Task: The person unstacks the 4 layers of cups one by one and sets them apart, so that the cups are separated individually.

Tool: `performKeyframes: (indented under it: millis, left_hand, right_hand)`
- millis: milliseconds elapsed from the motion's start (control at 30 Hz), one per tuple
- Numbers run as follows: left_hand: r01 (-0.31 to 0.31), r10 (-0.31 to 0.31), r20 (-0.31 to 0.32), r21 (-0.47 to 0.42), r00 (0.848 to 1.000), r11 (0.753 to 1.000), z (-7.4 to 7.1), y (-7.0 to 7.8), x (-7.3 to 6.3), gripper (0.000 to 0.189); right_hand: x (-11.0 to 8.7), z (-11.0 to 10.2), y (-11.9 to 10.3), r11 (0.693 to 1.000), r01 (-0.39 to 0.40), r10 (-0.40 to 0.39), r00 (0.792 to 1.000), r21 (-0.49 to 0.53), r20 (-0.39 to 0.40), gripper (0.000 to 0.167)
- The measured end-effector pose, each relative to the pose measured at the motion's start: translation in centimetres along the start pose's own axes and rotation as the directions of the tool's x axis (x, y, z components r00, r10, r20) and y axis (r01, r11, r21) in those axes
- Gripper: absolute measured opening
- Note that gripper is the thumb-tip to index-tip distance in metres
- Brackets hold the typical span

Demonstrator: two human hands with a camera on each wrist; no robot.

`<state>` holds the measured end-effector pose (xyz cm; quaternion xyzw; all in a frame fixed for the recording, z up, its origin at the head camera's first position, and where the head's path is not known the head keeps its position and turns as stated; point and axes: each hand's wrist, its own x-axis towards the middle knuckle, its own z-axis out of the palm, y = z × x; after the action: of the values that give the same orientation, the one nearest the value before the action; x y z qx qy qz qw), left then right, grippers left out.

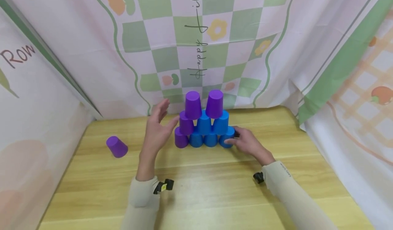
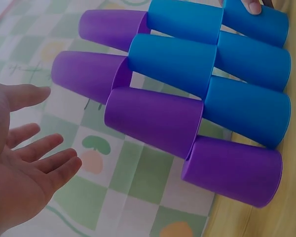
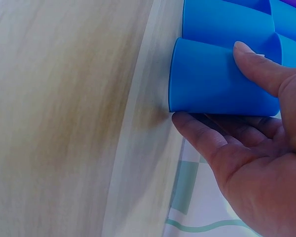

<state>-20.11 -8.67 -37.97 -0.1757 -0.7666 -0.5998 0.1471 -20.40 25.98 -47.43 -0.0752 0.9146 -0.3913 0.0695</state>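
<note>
Upside-down cups form a three-row stack at the table's far middle. Its bottom row has a purple cup (image 1: 181, 138) at the left, then blue ones. The middle row is a purple cup (image 1: 185, 123) and two blue cups (image 1: 204, 123). On top sit two purple cups (image 1: 192, 105), a gap between them. My right hand (image 3: 256, 148) grips the bottom right blue cup (image 3: 217, 79), thumb on its near side, fingers along its outer side. To the left of the stack my left hand (image 1: 158, 129) is raised with spread fingers, holding nothing, as the left wrist view (image 2: 29, 163) also shows.
A lone purple cup (image 1: 117, 147) stands upside down on the wooden table (image 1: 202, 192), well left of the left hand. A checkered cloth (image 1: 190, 32) hangs right behind the stack, and more cloth hangs at both sides.
</note>
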Motion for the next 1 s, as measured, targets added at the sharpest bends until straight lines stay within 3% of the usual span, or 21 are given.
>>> performKeyframes:
  millis: [300,567,1000]
  left_hand:
    - [-0.035,0.035,0.027,0.003,0.999,0.999,1.6,0.5,1.5,0.067]
    - [-0.029,0.028,0.059,0.014,0.998,0.999,3.3,1.1,2.7,0.068]
    - [0.003,-0.002,0.081,-0.021,0.997,1.0,4.9,1.0,3.0,0.067]
  right_hand:
    - [-0.1,-0.2,-0.2,1.0,0.004,-0.004,1.0,-0.002,-0.008,0.039]
    - [0.0,-0.2,-0.2,1.0,0.012,-0.012,1.0,0.002,-0.009,0.038]
    - [-0.2,0.0,-0.1,1.0,0.011,-0.011,1.0,0.004,-0.009,0.038]
